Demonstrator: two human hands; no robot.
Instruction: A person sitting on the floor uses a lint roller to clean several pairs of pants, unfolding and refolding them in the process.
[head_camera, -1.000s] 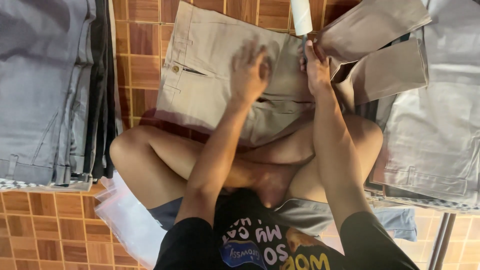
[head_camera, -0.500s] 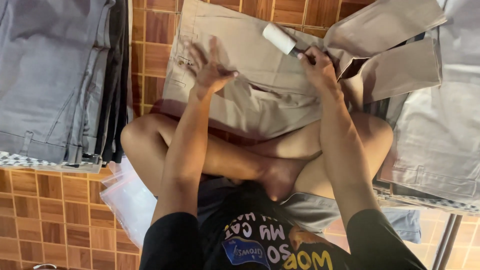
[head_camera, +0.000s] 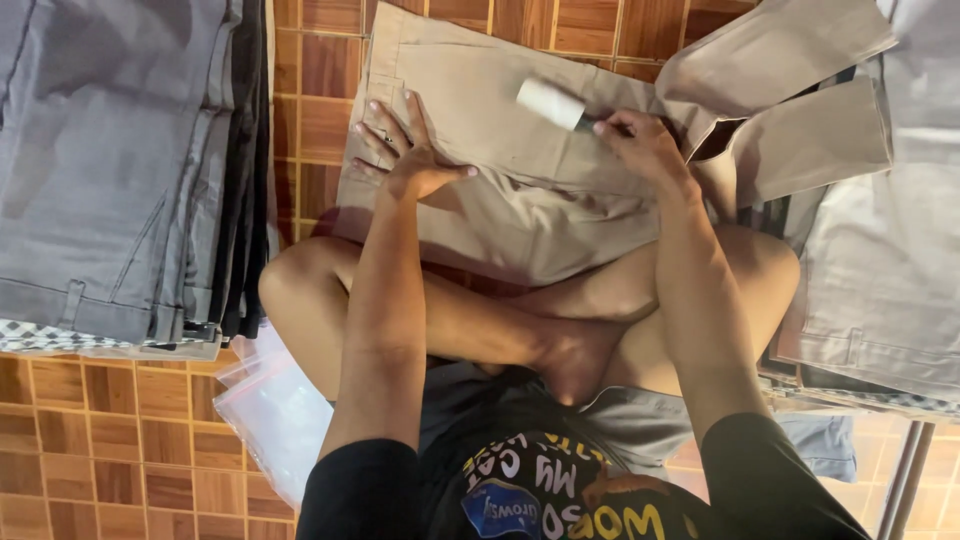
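Seated cross-legged on the tiled floor (head_camera: 300, 140), your left hand (head_camera: 405, 150) lies spread flat on beige trousers (head_camera: 500, 200) in front of your knees, while your right hand (head_camera: 650, 148) – grip pressed around its handle – holds a white lint roller (head_camera: 551, 103) on the cloth.

head cam | looks straight dwn | close over lap, crossed legs (head_camera: 480, 320) & tiled floor (head_camera: 90, 450) | single view
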